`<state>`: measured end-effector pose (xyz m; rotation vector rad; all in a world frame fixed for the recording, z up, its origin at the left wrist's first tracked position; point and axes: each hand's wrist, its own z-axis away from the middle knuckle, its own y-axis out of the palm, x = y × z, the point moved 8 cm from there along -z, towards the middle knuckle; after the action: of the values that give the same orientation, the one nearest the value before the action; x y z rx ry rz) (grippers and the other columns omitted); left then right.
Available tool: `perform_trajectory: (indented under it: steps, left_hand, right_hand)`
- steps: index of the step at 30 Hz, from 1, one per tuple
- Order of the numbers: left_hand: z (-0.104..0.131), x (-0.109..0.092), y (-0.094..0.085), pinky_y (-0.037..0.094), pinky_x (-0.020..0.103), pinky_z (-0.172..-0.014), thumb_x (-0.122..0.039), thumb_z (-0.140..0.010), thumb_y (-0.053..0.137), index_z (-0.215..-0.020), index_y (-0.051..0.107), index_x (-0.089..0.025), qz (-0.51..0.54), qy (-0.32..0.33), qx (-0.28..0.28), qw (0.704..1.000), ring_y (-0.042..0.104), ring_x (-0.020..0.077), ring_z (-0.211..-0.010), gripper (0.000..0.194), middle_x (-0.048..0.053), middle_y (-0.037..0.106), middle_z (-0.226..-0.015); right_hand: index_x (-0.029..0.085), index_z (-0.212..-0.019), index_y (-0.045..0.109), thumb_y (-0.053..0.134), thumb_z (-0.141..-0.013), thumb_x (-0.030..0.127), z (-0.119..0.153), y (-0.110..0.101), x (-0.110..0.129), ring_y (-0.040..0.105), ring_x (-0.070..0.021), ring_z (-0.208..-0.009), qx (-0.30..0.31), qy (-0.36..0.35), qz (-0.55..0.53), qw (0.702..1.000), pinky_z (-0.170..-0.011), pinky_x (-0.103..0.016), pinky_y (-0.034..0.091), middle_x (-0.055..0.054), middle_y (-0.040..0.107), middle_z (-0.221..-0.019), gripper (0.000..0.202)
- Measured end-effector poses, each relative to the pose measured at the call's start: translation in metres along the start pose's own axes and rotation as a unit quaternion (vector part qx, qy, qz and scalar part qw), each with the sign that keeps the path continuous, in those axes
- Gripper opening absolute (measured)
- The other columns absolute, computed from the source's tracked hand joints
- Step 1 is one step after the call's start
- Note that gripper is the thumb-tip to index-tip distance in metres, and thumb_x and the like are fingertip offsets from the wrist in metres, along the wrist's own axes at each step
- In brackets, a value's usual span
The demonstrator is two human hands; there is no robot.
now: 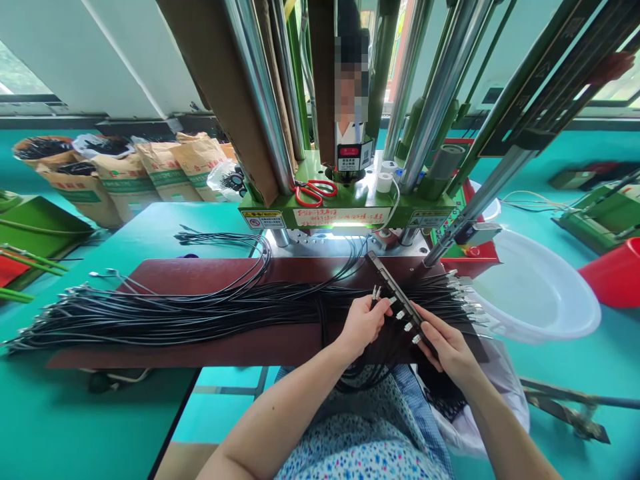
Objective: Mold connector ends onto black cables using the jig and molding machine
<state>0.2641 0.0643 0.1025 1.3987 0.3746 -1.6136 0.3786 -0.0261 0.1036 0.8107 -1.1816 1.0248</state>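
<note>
Left hand (365,323) has a couple of cable ends (376,292) pinched in its fingertips, right by the dark bar (383,270); right hand (453,350) grips that bar's lower end, over the brown board (190,353). Roughly four pale plugs (409,327) line the bar's edge, none further up, so probably part-filled. Loads of black cables (175,313) on the board, no telling which are done. Green press (285,215) wears a red handwritten Chinese note (340,217), too blurry to read, plus a yellow-topped warning sticker (263,220).
</note>
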Motion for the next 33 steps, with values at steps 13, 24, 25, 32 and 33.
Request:
perform_trajectory:
  steps: [13, 24, 25, 32, 33]
  left_hand:
    - [-0.004, 0.0, -0.005, 0.013, 0.017, -0.029, -0.045, -0.073, 0.056, -0.065, 0.047, -0.017, -0.016, 0.009, -0.004, 1.0, 0.019, 0.0019, -0.029, 0.031, -0.011, 0.027, -0.037]
    - [-0.009, -0.021, -0.015, 0.011, 0.014, -0.03, -0.046, -0.081, 0.045, -0.073, 0.033, -0.022, 0.002, 0.055, -0.02, 0.998, 0.014, 0.0022, -0.03, 0.028, -0.013, 0.027, -0.041]
    - [-0.008, -0.02, -0.011, 0.01, 0.014, -0.029, -0.044, -0.08, 0.047, -0.072, 0.035, -0.022, 0.008, 0.04, 0.002, 0.999, 0.014, 0.0022, -0.03, 0.027, -0.013, 0.026, -0.04]
    - [-0.01, -0.011, -0.01, 0.01, 0.014, -0.028, -0.044, -0.072, 0.058, -0.069, 0.045, -0.018, 0.033, 0.0, 0.023, 0.999, 0.015, 0.0015, -0.03, 0.029, -0.013, 0.024, -0.038]
    - [-0.01, -0.011, -0.011, 0.011, 0.015, -0.028, -0.045, -0.071, 0.058, -0.069, 0.045, -0.018, 0.034, -0.001, 0.022, 0.999, 0.015, 0.0015, -0.03, 0.03, -0.013, 0.024, -0.037]
  right_hand:
    - [0.016, -0.134, 0.039, 0.05, -0.082, 0.05, -0.003, 0.006, -0.006, 0.034, -0.007, -0.04, 0.043, -0.023, 0.062, 0.997, -0.034, -0.018, 0.031, 0.007, 0.037, -0.048, 0.063]
    - [0.018, -0.129, 0.045, 0.055, -0.08, 0.047, 0.0, 0.001, 0.004, 0.029, -0.0042, -0.035, -0.018, -0.001, -0.003, 1.0, -0.03, -0.016, 0.028, 0.007, 0.041, -0.048, 0.058]
    - [0.018, -0.128, 0.046, 0.055, -0.08, 0.047, 0.0, 0.002, 0.004, 0.029, -0.0041, -0.035, -0.012, 0.0, -0.001, 1.0, -0.03, -0.016, 0.028, 0.006, 0.043, -0.05, 0.057]
    - [0.016, -0.128, 0.047, 0.055, -0.079, 0.048, 0.003, 0.004, 0.006, 0.028, -0.0046, -0.036, -0.006, 0.007, 0.016, 1.0, -0.029, -0.016, 0.026, 0.007, 0.039, -0.047, 0.059]
    - [0.016, -0.128, 0.047, 0.054, -0.08, 0.048, 0.003, 0.004, 0.006, 0.028, -0.0047, -0.036, -0.007, 0.006, 0.023, 1.0, -0.029, -0.016, 0.025, 0.007, 0.037, -0.045, 0.059]
